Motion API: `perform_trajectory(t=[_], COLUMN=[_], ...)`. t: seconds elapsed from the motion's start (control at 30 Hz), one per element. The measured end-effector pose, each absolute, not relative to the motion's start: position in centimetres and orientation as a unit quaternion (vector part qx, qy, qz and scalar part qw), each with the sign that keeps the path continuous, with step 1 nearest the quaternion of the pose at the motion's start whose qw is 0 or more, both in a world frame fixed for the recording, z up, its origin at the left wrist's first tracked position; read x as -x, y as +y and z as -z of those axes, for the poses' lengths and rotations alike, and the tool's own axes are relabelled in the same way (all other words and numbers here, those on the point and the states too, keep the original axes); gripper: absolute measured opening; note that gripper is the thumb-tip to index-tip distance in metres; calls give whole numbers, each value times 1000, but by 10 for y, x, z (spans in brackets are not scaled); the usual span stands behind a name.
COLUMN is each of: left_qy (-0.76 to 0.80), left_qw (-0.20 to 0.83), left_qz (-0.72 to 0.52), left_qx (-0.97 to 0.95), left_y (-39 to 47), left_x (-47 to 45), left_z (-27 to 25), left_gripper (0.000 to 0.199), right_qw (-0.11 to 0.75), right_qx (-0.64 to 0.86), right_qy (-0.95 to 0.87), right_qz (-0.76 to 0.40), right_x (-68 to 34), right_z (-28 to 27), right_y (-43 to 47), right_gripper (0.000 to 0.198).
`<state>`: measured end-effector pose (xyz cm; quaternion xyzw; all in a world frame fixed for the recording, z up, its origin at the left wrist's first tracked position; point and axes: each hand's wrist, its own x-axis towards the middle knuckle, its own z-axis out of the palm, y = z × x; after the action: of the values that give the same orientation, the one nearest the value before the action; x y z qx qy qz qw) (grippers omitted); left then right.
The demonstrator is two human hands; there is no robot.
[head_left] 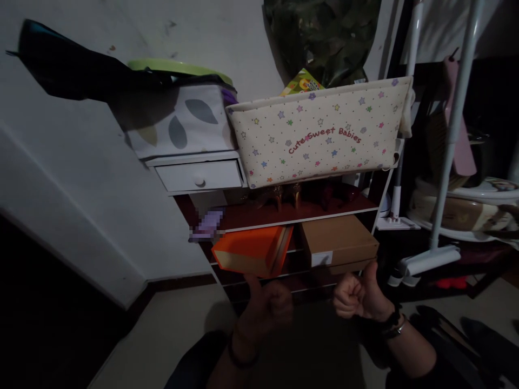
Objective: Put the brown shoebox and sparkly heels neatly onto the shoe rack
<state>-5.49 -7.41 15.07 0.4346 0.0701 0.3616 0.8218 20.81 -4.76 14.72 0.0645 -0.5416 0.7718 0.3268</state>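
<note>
Cream fabric bin (320, 132) printed with stars (lettered "Cute Sweet Babies") sits atop the shelf rack (300, 219), above the brown cardboard box (338, 237) and the orange box (251, 251) just beside it. Both hands are empty fists with thumbs raised, just below the boxes: left hand (265, 308) under the orange box, right hand (359, 297) under the brown one.

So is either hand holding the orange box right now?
No, both hands, left hand and right hand, are closed fists with thumbs up, below the orange box on the shelf.
</note>
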Motion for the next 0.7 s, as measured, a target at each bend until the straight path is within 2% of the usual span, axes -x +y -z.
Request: perform_trajectory(t=[0.37,0.47,0.53,0.6,0.63,0.7], left_qy=[49,34,72,167,236,388], left_qw=[819,824,816,783,754,699], left_qz=[-345,-342,-381,-452,-491,-531], left_qx=[-455,-451,-428,-394,-367,-280], left_y=[-72,-65,-56,-43,-35,-21], left_x=[44,43,43,40,36,25], left_z=[-155,-153,-145,-130,-121,-102], left_gripper=[83,83,86,89,89,81], right_qw=[334,374,442,501,505,468], right_qx=[-68,3,138,306,375,458], right_qy=[-551,-595,-667,-732,-748,-756], right_qz=[-762,-712,-584,-347,-212,14], right_x=[-209,-217,-229,-244,-250,-258], right_z=[-140,-144,-150,-155,-154,-148], right_y=[-43,-41,-39,-34,-31,-25], right_gripper=[82,87,93,83,75,83])
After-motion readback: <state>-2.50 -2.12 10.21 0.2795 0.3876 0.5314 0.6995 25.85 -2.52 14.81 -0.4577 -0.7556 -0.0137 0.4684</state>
